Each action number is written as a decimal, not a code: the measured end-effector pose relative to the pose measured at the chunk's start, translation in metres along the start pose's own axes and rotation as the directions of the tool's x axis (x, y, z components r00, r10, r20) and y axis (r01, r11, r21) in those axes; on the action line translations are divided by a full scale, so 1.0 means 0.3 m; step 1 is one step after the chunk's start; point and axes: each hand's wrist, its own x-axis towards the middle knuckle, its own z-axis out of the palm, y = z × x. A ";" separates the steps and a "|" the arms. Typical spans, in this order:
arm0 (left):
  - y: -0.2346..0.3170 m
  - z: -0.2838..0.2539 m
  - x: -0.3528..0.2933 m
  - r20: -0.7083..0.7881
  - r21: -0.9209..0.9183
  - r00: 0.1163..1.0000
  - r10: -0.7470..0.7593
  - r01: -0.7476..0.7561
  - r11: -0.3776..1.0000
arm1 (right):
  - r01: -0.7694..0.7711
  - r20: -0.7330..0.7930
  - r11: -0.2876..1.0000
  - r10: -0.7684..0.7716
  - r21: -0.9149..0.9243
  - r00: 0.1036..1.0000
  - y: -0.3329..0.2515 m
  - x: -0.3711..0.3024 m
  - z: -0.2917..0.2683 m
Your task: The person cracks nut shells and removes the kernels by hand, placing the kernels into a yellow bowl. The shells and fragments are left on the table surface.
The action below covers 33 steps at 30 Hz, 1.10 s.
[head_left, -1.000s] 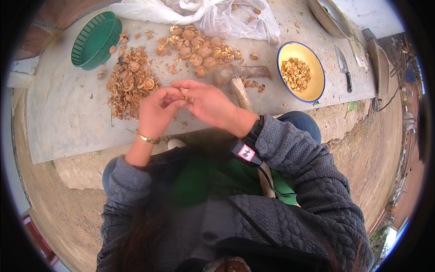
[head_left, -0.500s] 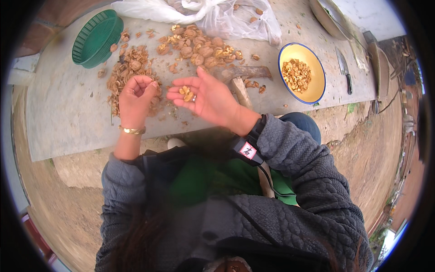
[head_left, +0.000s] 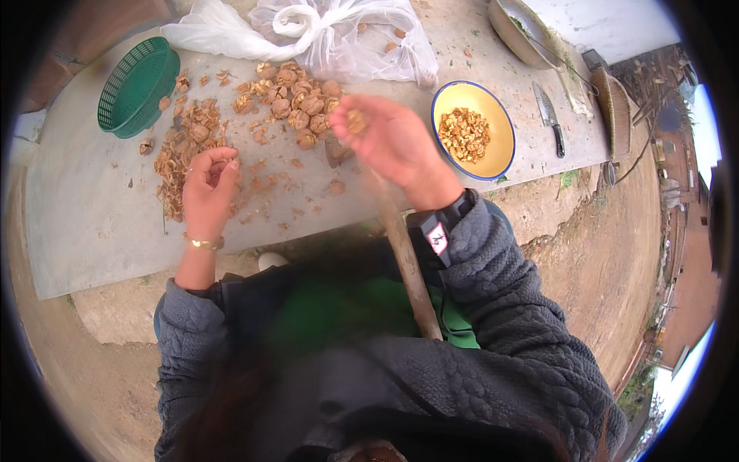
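Resting inside the half-curled right hand [head_left: 394, 145] is walnut kernel [head_left: 356, 121].

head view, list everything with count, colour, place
table: 1, grey, upper half
basket: 1, green, upper left
plastic bag: 1, whitish, top centre
walnuts: many, brown, pile below the bag
shells: many, brown, heap left of centre
bowl: 1, yellow with blue rim, right of centre
kernels: many, tan, in the bowl
knife: 1, black handle, right of bowl
tool: 1, long brown handle, centre
basin: 1, tan, top right
woven tray: 1, brown, far right
bracelet: 1, gold, left wrist
wrist device: 1, black, right wrist
sleeves: 2, grey, lower half
left hand: 1, bare, near the shells
right hand: 1, bare, left of bowl, holding a kernel piece
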 end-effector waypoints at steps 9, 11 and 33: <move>0.021 -0.002 -0.003 0.067 0.027 0.997 -0.042 0.040 0.999 | 0.238 -0.597 0.759 -0.632 -0.606 0.495 -0.316 -0.055 -0.384; 0.023 -0.005 -0.006 0.072 0.042 0.997 -0.028 0.025 0.999 | 0.217 -0.597 0.728 -0.666 -0.650 0.446 -0.311 -0.055 -0.378; 0.047 0.035 -0.028 0.179 -0.035 0.977 -0.118 0.126 0.991 | 0.221 0.251 -0.120 -0.380 -0.968 0.890 0.074 0.151 -0.095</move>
